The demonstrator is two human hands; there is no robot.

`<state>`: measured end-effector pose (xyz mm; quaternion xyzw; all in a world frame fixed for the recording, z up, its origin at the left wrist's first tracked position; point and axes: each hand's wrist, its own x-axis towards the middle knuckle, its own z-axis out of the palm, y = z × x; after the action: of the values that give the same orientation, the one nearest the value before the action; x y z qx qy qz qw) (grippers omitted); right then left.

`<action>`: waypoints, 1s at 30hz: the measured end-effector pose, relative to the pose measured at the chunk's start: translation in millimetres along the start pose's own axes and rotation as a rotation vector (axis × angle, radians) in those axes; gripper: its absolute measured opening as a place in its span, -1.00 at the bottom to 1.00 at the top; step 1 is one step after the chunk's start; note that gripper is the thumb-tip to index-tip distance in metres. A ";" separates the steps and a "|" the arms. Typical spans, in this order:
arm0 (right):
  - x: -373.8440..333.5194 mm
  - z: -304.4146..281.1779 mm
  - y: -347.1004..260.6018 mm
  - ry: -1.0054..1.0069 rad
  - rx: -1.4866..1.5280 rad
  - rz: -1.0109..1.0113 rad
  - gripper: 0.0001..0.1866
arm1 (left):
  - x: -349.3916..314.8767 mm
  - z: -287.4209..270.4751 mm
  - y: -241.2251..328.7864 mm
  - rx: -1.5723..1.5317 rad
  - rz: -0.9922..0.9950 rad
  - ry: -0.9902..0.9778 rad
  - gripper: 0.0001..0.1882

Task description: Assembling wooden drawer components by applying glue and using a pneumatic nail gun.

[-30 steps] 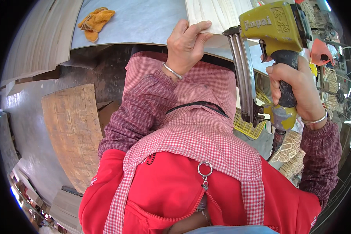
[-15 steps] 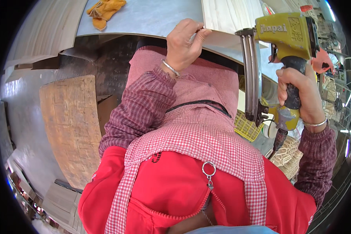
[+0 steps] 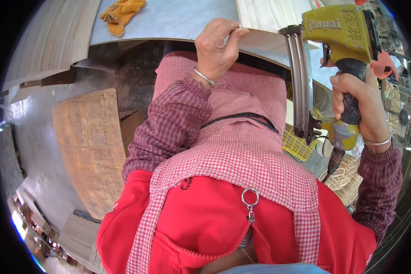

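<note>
Gripping yellow-green pneumatic nail gun [image 3: 340, 33] by black handle [image 3: 351, 108]: person's right hand [image 3: 366, 98], fingers wrapped round. Gun held at tabletop's [image 3: 169, 28] front edge, nose [image 3: 291, 30] close to front edge of pale wooden panel [image 3: 271, 16]; contact cannot be told. Left hand [image 3: 217, 48] at panel's front left corner, fingers curled, thumb near forefinger; cannot tell whether anything is pinched. Orange cloth [image 3: 122, 14] on tabletop, left of panel. Pale boards [image 3: 55, 36] farther left.

right hand [image 3: 361, 102] grips a nail gun [image 3: 338, 32]; left hand [image 3: 218, 48] beside pale boards [image 3: 274, 16].
</note>
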<state>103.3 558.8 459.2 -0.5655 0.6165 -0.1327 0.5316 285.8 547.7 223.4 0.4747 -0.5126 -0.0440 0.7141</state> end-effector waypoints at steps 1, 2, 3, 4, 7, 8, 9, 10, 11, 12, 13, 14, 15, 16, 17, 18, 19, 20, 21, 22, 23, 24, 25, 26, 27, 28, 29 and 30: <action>-0.5 0.4 0.2 0.007 -0.001 0.001 -0.86 | 0.4 -0.9 0.9 0.006 -0.003 -0.014 -0.90; -0.8 0.8 0.4 0.014 -0.002 0.001 -0.86 | 0.8 -1.7 1.5 0.013 -0.006 -0.028 -0.90; -0.6 1.1 0.5 0.022 -0.003 0.002 -0.86 | 1.0 -2.2 1.4 0.019 -0.009 -0.043 -0.91; -0.4 0.9 0.6 0.019 -0.004 0.001 -0.86 | 0.7 -2.3 1.6 0.021 -0.010 -0.041 -0.91; 0.3 0.3 0.9 0.010 -0.011 0.006 -0.85 | -0.6 -2.2 0.7 0.039 0.015 -0.039 -0.91; 0.5 0.3 1.0 0.007 -0.014 0.007 -0.84 | -0.7 -2.6 0.3 0.045 0.023 -0.037 -0.91; 0.3 0.3 1.0 0.007 -0.014 0.006 -0.84 | 0.3 -3.2 -0.3 0.045 0.024 -0.036 -0.91; 0.0 0.5 1.2 0.017 -0.009 0.009 -0.84 | 1.7 -4.5 -1.0 0.027 0.018 -0.063 -0.91; -0.4 0.7 1.4 0.026 -0.005 0.013 -0.84 | 3.2 -6.1 -1.7 0.008 0.012 -0.090 -0.91; -0.8 0.8 1.7 0.036 0.000 0.016 -0.84 | 4.6 -7.5 -2.3 -0.010 0.006 -0.117 -0.91; -1.0 0.8 2.1 0.045 0.004 0.020 -0.84 | 5.6 -8.3 -2.7 -0.028 -0.001 -0.144 -0.91; -0.9 0.5 2.5 0.042 0.002 0.018 -0.84 | 6.3 -9.0 -2.9 -0.025 -0.001 -0.141 -0.91; -0.6 -0.7 3.3 0.037 -0.001 0.018 -0.84 | 6.8 -9.7 -3.1 -0.022 0.002 -0.151 -0.91; -0.4 -2.0 4.2 0.032 -0.005 0.017 -0.85 | 7.2 -10.1 -3.3 -0.019 0.006 -0.161 -0.91; -0.1 -3.1 4.8 0.027 -0.008 0.018 -0.85 | 7.5 -10.4 -3.6 -0.016 0.009 -0.172 -0.91; 0.1 -3.4 4.9 0.023 -0.011 0.018 -0.85 | 7.6 -10.5 -4.0 -0.014 0.011 -0.183 -0.91; 0.0 -3.4 4.8 0.023 -0.012 0.019 -0.85 | 7.5 -9.7 -4.4 -0.014 0.011 -0.182 -0.91; 0.0 -3.1 4.6 0.026 -0.010 0.016 -0.85 | 7.3 -8.5 -4.8 -0.001 0.035 -0.160 -0.91; -0.1 -2.7 4.3 0.029 -0.007 0.014 -0.85 | 7.0 -7.2 -5.3 0.012 0.059 -0.137 -0.91; -0.3 -2.3 4.1 0.032 -0.005 0.012 -0.86 | 6.7 -5.9 -5.6 0.025 0.083 -0.115 -0.91; -0.5 -2.0 3.8 0.035 -0.002 0.010 -0.86 | 6.3 -4.8 -5.8 0.038 0.107 -0.092 -0.90; -0.4 -1.4 3.7 0.034 -0.003 0.010 -0.86 | 5.8 -4.2 -6.3 0.039 0.107 -0.092 -0.90; -0.3 -0.8 3.4 0.038 -0.003 0.010 -0.86 | 5.0 -3.6 -6.9 0.042 0.106 -0.087 -0.89; -0.3 -0.3 3.1 0.042 -0.004 0.010 -0.86 | 4.1 -3.1 -7.4 0.045 0.105 -0.080 -0.89; -0.3 0.2 2.8 0.046 -0.005 0.009 -0.86 | 3.6 -3.1 -7.8 0.050 0.105 -0.074 -0.87; -0.3 0.7 2.3 0.049 -0.007 0.008 -0.86 | 3.5 -3.6 -7.9 0.054 0.104 -0.067 -0.86; -0.3 0.2 2.6 0.049 -0.008 0.008 -0.86 | 5.2 -4.9 -7.1 0.054 0.104 -0.065 -0.86; 0.0 -0.8 3.5 0.048 -0.005 0.013 -0.86 | 8.2 -8.1 -6.0 -0.070 -0.039 -0.119 -0.85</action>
<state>100.7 559.5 456.9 -0.5594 0.6329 -0.1413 0.5162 298.5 545.0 224.6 0.4560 -0.5430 -0.1039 0.6974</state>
